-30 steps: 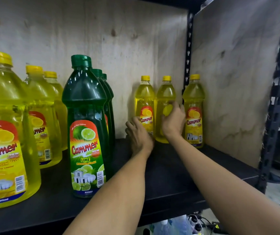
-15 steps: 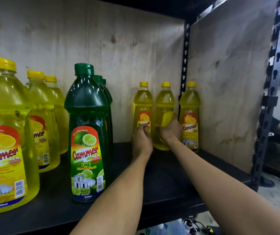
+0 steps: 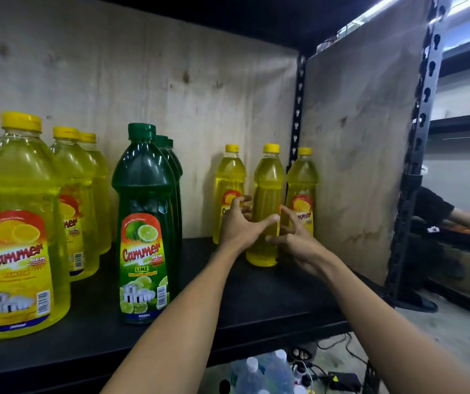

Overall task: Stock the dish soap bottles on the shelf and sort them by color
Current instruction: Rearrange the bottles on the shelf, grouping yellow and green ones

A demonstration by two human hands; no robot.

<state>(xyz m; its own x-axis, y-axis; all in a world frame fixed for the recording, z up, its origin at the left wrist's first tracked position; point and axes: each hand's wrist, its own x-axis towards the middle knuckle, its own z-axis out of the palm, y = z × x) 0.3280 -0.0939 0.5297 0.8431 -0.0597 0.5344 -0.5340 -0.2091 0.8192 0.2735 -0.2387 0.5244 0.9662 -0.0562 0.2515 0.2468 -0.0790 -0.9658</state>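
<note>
Two spread, empty hands, left hand (image 3: 238,223) and right hand (image 3: 296,240), flanking the middle yellow bottle (image 3: 266,206).

Both forearms reach forward and converge. The left hand (image 3: 235,226) and right hand (image 3: 296,238) face each other, fingers spread and curled, neither grip closed on anything.

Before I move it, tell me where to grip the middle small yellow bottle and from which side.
Grip the middle small yellow bottle around its straight body, below the tapering shoulder, coming from the front. It stands upright, forward of its two neighbours, so front and flanks are free. The left hand and right hand hover open on either side; either could probably wrap it, thumb on one flank, fingers on the other.
</note>
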